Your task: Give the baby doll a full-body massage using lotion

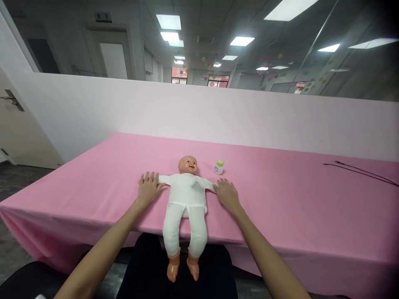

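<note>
A baby doll (187, 193) in white clothes lies on its back, with its head toward the wall and its bare feet past the table's front edge. Its arms stretch out to both sides. My left hand (149, 187) lies flat, fingers stretched, over the end of the doll's arm on the left and hides most of that doll hand. My right hand (227, 193) rests palm down at the end of the other doll arm, fingers extended, covering its tip. A small white jar (218, 167) with a green lid stands just beyond my right hand, beside the doll's head.
A pink cloth (280, 199) covers the table and hangs over its front. Two thin dark cords (361, 172) lie at the far right. Behind the table runs a white wall (199, 112) with glass above. A door (21, 120) stands at the left.
</note>
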Available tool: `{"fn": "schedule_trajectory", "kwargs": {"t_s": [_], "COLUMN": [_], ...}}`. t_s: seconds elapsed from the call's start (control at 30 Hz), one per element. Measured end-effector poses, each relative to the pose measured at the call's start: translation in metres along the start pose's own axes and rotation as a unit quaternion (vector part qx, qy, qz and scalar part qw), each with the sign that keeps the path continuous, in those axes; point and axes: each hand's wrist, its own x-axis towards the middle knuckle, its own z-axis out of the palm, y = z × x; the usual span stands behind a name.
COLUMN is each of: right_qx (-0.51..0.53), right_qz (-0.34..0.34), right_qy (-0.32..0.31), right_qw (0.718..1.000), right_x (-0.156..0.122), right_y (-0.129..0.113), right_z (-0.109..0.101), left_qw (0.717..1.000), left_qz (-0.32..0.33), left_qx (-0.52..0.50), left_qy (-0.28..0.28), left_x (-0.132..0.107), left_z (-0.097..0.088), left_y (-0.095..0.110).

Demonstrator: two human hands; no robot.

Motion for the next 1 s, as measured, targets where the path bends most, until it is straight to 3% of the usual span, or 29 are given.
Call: {"fn": "schedule_trajectory", "kwargs": {"t_s": [0.13, 0.23, 0.33, 0.47, 0.53, 0.63, 0.7, 0.77, 0.87, 0.93, 1.0], "right_qx": [0.019, 0.108, 0.282, 0.548, 0.596, 0.571, 0.518, 0.451, 0.408, 0.426, 0.45], "right_qz": [0.169, 0.228, 0.23, 0.201, 0.166, 0.058, -0.054, -0.149, -0.192, -0.159, -0.088], "right_qy": [-0.052, -0.07, -0.031, 0.068, 0.091, 0.045, -0.01, -0.057, -0.07, -0.041, 0.013], "right_qw": [0.984, 0.965, 0.931, 0.809, 0.78, 0.818, 0.854, 0.878, 0.89, 0.89, 0.889], "right_x": [-0.007, -0.013, -0.014, -0.011, -0.014, -0.03, -0.045, -0.059, -0.068, -0.064, -0.054], "right_y": [0.039, 0.045, 0.036, 0.015, 0.005, -0.006, -0.01, -0.01, -0.007, -0.006, -0.006], "right_z": [-0.019, -0.024, -0.023, -0.026, -0.031, -0.038, -0.038, -0.034, -0.023, -0.014, -0.003], "left_qw": [0.994, 0.982, 0.94, 0.829, 0.809, 0.839, 0.859, 0.866, 0.859, 0.845, 0.83], "left_qz": [-0.085, -0.088, -0.114, -0.124, -0.091, 0.042, 0.151, 0.215, 0.221, 0.174, 0.085], "left_qx": [-0.051, -0.156, -0.32, -0.535, -0.571, -0.542, -0.488, -0.447, -0.455, -0.502, -0.551], "left_qy": [-0.041, -0.064, 0.001, 0.104, 0.102, 0.037, -0.021, -0.06, -0.079, -0.065, -0.012], "left_x": [-0.003, -0.005, -0.005, -0.003, -0.005, -0.015, -0.025, -0.034, -0.038, -0.032, -0.019], "left_z": [-0.018, -0.026, -0.033, -0.047, -0.054, -0.06, -0.061, -0.059, -0.054, -0.049, -0.041], "left_y": [-0.047, -0.06, -0.047, -0.008, 0.008, 0.02, 0.018, 0.014, 0.009, 0.01, 0.015]}}
